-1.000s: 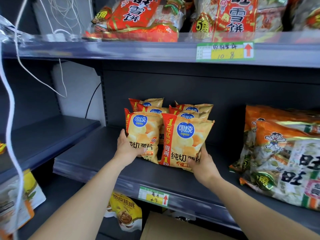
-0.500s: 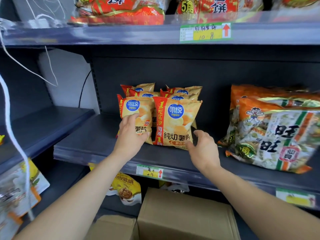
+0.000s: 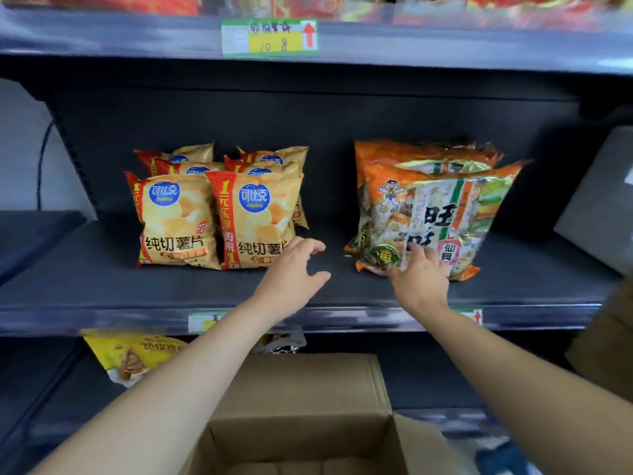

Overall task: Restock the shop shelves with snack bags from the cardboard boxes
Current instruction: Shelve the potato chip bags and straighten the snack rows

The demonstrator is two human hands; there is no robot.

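Tidying seems the step: left hand (image 3: 294, 269) hovers spread and empty beside the chip bags (image 3: 178, 217), right hand (image 3: 419, 279) lays straight fingers on the cracker bag (image 3: 445, 207) on the shelf (image 3: 102, 269); squaring it probably calls for a firmer grip next.

I hold my left hand (image 3: 293, 269) hovering just left of the rice cracker bag (image 3: 455, 207), fingers loosely spread and gripping nothing, while my right hand (image 3: 419, 274), arm stretched forward, lays straight fingers against that bag's lower front.
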